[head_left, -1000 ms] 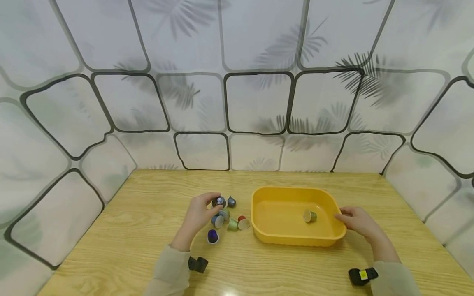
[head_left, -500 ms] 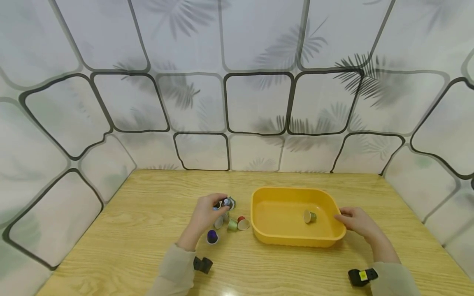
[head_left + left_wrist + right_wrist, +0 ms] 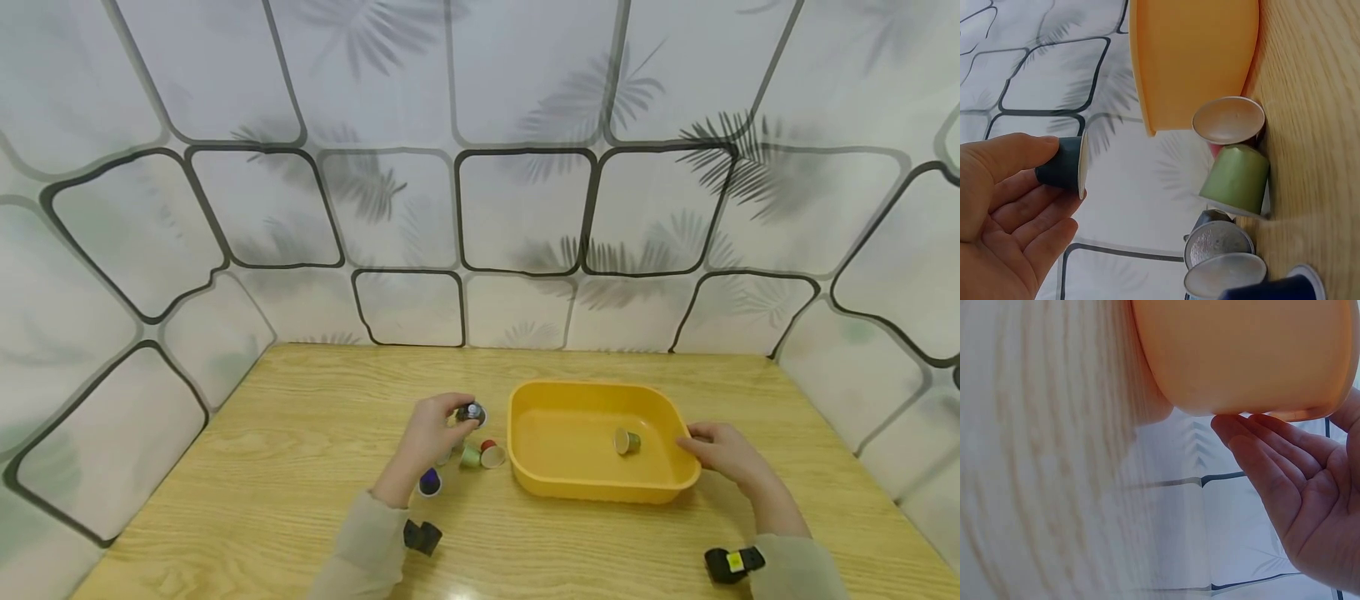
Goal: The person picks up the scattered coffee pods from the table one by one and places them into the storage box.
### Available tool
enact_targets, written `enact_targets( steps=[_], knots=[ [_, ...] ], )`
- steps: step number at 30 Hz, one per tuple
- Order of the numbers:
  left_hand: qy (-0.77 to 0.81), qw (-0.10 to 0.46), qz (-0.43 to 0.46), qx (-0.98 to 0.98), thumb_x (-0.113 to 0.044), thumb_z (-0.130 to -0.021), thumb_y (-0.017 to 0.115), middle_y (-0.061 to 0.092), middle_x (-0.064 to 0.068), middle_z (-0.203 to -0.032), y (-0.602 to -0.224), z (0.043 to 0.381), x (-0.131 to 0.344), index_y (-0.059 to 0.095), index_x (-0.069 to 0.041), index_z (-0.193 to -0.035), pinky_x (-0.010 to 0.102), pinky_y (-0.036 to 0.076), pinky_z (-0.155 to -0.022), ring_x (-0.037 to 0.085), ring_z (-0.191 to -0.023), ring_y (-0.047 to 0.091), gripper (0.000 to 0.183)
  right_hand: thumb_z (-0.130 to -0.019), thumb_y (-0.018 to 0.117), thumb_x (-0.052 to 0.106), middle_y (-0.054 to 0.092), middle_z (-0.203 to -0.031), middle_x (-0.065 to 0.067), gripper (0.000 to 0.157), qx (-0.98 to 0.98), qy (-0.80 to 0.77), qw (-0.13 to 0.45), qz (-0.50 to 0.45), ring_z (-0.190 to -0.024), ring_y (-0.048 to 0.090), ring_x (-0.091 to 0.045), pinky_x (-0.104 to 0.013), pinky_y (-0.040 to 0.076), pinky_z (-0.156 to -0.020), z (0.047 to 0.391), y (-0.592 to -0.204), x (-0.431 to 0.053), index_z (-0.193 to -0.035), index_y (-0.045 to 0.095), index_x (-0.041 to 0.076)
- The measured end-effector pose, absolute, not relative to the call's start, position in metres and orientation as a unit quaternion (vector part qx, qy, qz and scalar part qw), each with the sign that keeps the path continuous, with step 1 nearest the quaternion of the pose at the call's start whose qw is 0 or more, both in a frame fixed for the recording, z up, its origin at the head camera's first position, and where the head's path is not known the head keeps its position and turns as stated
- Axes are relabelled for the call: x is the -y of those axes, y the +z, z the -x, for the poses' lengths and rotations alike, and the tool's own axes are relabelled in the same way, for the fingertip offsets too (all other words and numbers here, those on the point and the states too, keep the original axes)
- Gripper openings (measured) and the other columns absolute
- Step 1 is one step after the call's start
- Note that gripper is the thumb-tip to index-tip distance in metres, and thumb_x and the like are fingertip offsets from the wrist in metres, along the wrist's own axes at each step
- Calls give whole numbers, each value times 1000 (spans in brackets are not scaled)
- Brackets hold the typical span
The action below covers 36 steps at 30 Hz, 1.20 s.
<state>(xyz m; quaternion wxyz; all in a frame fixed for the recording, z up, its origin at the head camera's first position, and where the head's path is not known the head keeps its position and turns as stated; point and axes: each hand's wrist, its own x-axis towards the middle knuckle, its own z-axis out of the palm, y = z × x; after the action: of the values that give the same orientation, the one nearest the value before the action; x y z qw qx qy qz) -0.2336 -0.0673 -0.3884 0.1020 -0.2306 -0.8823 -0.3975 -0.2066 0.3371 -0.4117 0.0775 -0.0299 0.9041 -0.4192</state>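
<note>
My left hand (image 3: 429, 437) pinches a dark teal coffee capsule (image 3: 1061, 164) between thumb and fingers, held above the table and left of the yellow tray (image 3: 570, 486). Beneath and beside that hand lie more capsules: a green capsule (image 3: 470, 456), a red capsule with a pale lid (image 3: 492, 455) and a purple capsule (image 3: 430, 482). Others, partly hidden by the hand, show as silvery lids (image 3: 1225, 274) in the left wrist view. My right hand (image 3: 727, 457) grips the tray's right end, thumb over the rim and fingers outside. One green capsule (image 3: 633, 442) lies on its side inside the tray.
The wooden table (image 3: 300, 467) extends around the tray and the capsules. A patterned fabric wall (image 3: 517, 308) closes off the back and both sides. A black wrist device (image 3: 733, 564) sits at each cuff.
My left hand has moved right and lifted a dark capsule from the back of the pile, toward the tray. The right hand and tray stay in place.
</note>
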Motion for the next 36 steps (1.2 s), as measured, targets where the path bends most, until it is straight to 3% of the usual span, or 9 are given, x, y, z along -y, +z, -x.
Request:
enact_targets(
  steps=[9, 36],
  knots=[
    [-407, 94, 251, 873, -7, -79, 66, 62, 13, -99, -390, 235, 59, 60, 4, -107, 35, 49, -75, 23, -87, 59, 30, -91, 50, 24, 55, -107, -24, 49, -902, -423, 80, 25, -93, 55, -28, -36, 49, -74, 204, -413, -337, -117, 45, -17],
    [-407, 53, 259, 874, -12, -82, 64, 60, 10, -109, -389, 234, 34, 59, 1, -111, 37, 44, -85, 22, -102, 54, 32, -91, 50, 22, 55, -107, -27, 49, -899, -430, 76, 29, -94, 56, -30, -36, 49, -74, 207, -414, -337, -117, 42, -20]
  ],
)
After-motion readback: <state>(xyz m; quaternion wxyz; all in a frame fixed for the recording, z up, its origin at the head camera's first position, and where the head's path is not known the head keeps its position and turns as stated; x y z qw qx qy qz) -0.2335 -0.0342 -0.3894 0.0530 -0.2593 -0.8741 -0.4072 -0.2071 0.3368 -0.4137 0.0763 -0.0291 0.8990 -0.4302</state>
